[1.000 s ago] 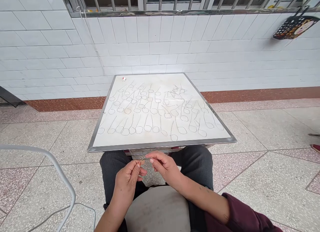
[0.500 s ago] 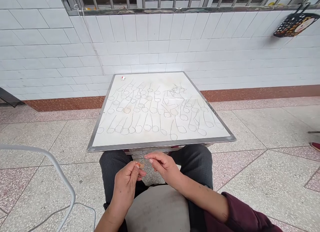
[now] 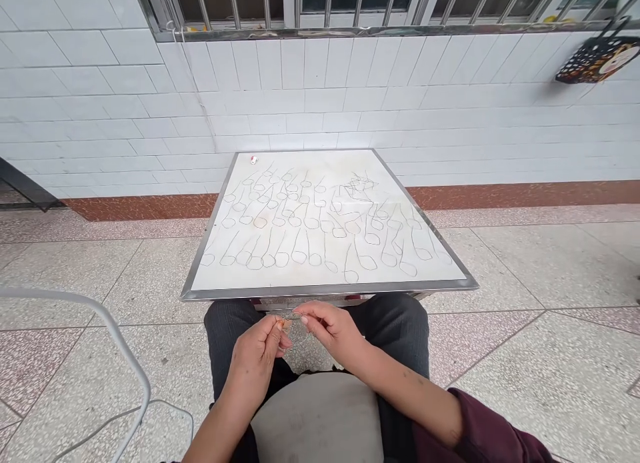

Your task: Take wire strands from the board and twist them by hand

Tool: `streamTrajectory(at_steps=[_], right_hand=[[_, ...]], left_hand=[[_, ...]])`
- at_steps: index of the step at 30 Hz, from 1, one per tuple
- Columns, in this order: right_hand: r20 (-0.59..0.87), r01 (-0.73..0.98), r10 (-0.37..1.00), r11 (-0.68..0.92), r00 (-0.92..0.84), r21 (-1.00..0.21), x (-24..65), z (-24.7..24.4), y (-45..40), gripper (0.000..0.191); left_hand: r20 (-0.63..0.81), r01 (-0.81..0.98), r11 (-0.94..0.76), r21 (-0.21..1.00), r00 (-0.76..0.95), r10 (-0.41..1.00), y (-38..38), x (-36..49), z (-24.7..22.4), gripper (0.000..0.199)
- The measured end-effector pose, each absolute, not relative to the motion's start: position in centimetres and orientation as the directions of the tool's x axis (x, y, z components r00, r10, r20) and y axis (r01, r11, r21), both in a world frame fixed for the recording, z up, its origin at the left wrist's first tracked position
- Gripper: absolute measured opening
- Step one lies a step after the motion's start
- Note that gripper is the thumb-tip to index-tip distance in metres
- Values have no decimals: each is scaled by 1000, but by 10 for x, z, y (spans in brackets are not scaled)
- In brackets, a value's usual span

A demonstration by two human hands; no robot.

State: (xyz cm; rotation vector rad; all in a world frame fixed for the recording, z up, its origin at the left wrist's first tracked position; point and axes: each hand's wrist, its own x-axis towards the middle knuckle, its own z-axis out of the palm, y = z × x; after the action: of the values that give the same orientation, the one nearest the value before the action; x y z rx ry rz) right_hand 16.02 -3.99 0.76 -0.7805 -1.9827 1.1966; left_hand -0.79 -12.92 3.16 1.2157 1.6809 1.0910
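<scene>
Thin wire (image 3: 300,318), pinched between the left hand (image 3: 255,363) and the right hand (image 3: 330,331), just above the lap. Both hands narrow and close together, thumbs and forefingers closed on the wire, and a small tan bit (image 3: 283,324) at the left hand's fingertips (too small to tell what it is). Dark grey trousers (image 3: 400,330) directly beneath the hands, a round pale grey shape (image 3: 320,416) nearer the body, and a maroon sleeve (image 3: 480,436) on the right forearm. Just ahead of the knees, a metal-edged white table (image 3: 325,288) with rows of looped wires (image 3: 300,246) laid across it, a tangle of wire (image 3: 361,188) at the far right, and a tiny red-and-white object (image 3: 254,160) by the far left corner. Off to the left of the hands, a pale metal tube frame (image 3: 115,343). Beyond the table, a white tiled wall (image 3: 300,116).
</scene>
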Motion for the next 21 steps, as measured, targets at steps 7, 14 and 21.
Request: streamTrajectory(at_steps=[7,14,21], right_hand=[[56,34,880,81,-473,-996,153,5,-39,23],[-16,-97,916,-59,-400,-994,149,7,-22,31],[12,29,958,21,-287,-999,148,3,47,35]], left_hand=[[-146,103,171,980,-218,965,-118,-6,52,62],[-227,-13,229,973,-183,957,-111,-14,28,69],[-481,179,458,871,120,868,-85,-13,-73,87]])
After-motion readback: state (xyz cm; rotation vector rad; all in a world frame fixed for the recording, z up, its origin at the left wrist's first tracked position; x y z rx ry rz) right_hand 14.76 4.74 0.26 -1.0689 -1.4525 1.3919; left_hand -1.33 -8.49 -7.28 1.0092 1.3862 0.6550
